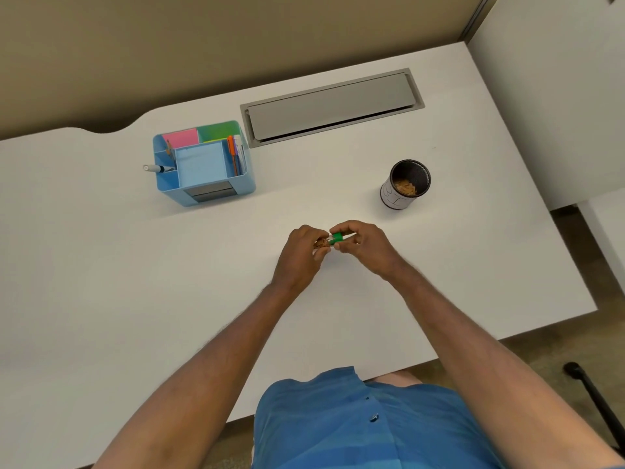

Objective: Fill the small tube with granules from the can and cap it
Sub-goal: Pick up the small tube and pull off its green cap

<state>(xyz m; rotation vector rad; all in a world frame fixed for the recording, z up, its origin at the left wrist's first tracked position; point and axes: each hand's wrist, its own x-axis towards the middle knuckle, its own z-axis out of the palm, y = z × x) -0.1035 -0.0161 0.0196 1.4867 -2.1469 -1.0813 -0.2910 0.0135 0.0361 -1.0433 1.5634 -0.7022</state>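
Over the middle of the white desk my left hand (301,255) grips a small clear tube (321,244) that shows brown granules inside and lies almost level. My right hand (363,243) pinches a green cap (337,239) at the tube's right end; the cap touches the tube's mouth. How far the cap sits on I cannot tell, as fingers hide the joint. The can (406,184) stands upright to the back right, open at the top, with brown granules at its bottom.
A blue desk organiser (203,164) with sticky notes, pens and a marker stands at the back left. A grey cable hatch (333,106) is set into the desk at the back. The desk's right edge (575,265) lies past the can.
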